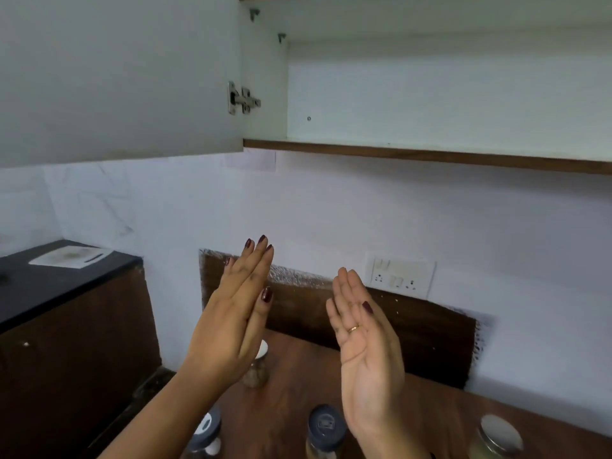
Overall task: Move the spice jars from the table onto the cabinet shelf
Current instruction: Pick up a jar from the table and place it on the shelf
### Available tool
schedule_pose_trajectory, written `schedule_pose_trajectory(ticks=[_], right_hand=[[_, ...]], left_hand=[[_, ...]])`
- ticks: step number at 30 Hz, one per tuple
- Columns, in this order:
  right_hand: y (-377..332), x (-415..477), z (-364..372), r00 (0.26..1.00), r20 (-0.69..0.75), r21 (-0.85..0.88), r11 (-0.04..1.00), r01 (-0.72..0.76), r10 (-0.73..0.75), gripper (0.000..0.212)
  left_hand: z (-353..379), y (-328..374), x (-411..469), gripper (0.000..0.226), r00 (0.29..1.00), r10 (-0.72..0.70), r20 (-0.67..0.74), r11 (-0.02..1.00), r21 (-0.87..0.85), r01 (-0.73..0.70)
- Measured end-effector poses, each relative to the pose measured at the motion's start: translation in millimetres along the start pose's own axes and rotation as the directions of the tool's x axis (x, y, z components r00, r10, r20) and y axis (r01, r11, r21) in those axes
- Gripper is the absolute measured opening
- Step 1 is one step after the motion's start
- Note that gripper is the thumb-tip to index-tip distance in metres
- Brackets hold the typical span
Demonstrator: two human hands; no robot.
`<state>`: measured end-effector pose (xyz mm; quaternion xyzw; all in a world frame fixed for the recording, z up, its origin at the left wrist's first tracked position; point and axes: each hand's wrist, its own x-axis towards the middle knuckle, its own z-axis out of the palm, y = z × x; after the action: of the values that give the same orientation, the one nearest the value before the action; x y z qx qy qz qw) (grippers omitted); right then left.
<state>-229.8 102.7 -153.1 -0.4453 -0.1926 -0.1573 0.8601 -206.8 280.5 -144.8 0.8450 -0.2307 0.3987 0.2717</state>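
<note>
We judge this the very start: no jar is lifted yet. Our left hand and right hand are raised mid-view, fingers straight, palms facing each other and apart, holding nothing. The shelf lies at 1 o'clock, its door swung open at 10, and no jar shows on the part in view. All four jars stand on the brown surface low in view: the white-lid jar partly behind our left hand, the left dark-lid jar at 7, the centre dark-lid jar at 6, the silver-lid jar at 5. They look small, clear, upright and lidded, with pale or brownish contents. Next, we think, one hand must drop, wrap a jar's body and carry it upright over the shelf's brown lip.
</note>
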Motion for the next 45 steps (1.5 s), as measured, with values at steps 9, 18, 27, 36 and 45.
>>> schedule_pose_trajectory(ticks=[9,18,27,36,45], right_hand=[[27.4,-10.1,-60.5,0.997,-0.031,-0.11,0.992,-0.07,0.067,0.045],[36.8,-20.0,-102.1,0.984,-0.101,-0.164,0.973,-0.164,0.149,0.039],[50.1,-31.3,-127.7,0.974,-0.079,-0.151,0.963,-0.221,0.211,0.045],[69.2,-37.1,-139.9,0.943,-0.11,-0.23,0.915,-0.332,0.314,0.036],[100.5,-25.4,-134.7,0.922,-0.147,-0.276,0.881,-0.385,0.358,0.037]], left_hand=[[60.9,-1.3,-36.5,0.051,0.983,-0.183,0.022,0.954,-0.239,0.183],[107.6,17.0,-74.9,0.05,0.926,-0.376,0.033,0.828,-0.436,0.352],[122.6,25.0,-118.0,0.046,0.798,-0.599,0.071,0.691,-0.457,0.559],[123.7,15.6,-125.5,0.042,0.654,-0.738,0.168,0.522,-0.471,0.711],[130.2,-23.8,-143.0,0.04,0.527,-0.809,0.262,0.383,-0.445,0.809]])
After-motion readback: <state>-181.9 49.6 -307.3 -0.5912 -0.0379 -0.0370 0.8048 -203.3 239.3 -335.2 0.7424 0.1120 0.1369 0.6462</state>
